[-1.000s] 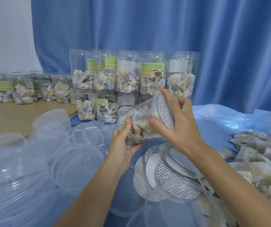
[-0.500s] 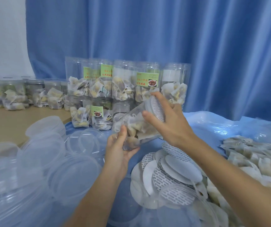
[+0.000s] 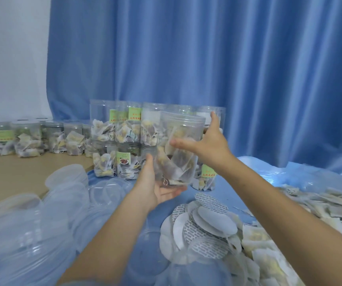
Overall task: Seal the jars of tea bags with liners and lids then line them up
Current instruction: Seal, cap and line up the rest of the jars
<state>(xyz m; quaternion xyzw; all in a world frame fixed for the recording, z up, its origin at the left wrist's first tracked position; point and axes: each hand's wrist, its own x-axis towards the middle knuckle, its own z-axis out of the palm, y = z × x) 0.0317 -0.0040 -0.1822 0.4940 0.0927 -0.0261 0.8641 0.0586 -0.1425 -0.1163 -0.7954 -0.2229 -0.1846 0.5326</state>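
A clear plastic jar of tea bags with its lid on is up in the air, nearly upright, just in front of the two-tier stack of sealed jars. My left hand cups the jar's bottom, thumb up its left side. My right hand lies against the jar's upper right side with spread straight fingers, the thumb across the front. A pile of round liners, white on one side and printed on the other, lies below my hands.
Several clear lids are heaped at the lower left. A row of sealed jars stands on the wooden table at the far left. Loose tea bags cover the blue sheet at right. A blue curtain hangs behind.
The jar has swung from lying tilted to nearly upright and risen toward the stack. My right hand has left the lid end for the jar's side; my left has slid under its bottom.
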